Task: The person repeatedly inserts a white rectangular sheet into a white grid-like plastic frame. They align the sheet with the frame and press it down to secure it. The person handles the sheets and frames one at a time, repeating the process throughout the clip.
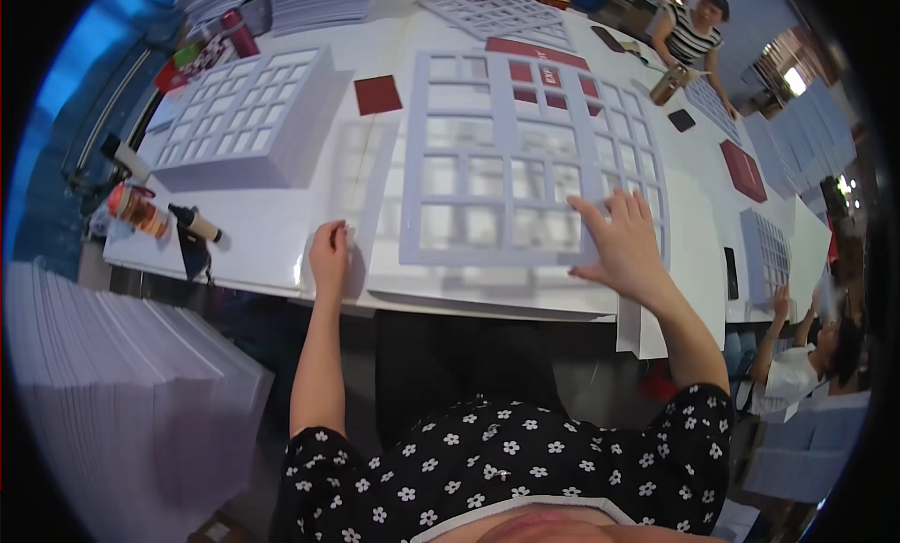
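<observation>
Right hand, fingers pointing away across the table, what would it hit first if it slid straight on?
The right hand already lies flat on the white die-cut grid sheet; going straight on, it would probably just cross that sheet's window cutouts.

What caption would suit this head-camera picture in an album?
Right hand presses flat on a white grid cut-out sheet while the left hand touches a white sheet beside it.

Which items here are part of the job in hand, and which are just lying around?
In hand:
- white grid frame, under the right hand
- white sheet beneath it, its near edge held by the left hand

Lying about:
- stack of grid frames
- loose dark red card
- bottles at the table's left edge
- pile of white sheets, lower left
</observation>
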{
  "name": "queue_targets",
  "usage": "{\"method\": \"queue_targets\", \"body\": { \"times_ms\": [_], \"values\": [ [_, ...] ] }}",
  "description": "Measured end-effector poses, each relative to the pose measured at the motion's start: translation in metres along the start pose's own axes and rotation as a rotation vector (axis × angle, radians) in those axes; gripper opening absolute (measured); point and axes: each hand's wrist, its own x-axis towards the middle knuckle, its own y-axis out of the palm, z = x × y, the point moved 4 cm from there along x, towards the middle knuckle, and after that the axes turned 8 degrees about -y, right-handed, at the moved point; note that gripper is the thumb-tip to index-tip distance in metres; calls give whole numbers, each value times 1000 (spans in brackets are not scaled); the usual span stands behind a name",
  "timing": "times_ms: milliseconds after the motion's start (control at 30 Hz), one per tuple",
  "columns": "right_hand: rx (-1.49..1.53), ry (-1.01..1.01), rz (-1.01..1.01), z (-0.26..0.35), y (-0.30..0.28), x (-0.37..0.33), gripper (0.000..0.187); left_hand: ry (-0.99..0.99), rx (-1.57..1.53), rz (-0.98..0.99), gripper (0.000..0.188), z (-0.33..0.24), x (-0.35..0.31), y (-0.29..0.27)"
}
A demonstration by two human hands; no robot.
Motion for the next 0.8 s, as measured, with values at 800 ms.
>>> {"method": "queue_targets", "body": {
  "times_ms": [800],
  "values": [
    [29,24,191,69,76,-9,100,-27,-21,40,19,10,3,-1]
  ]
}}
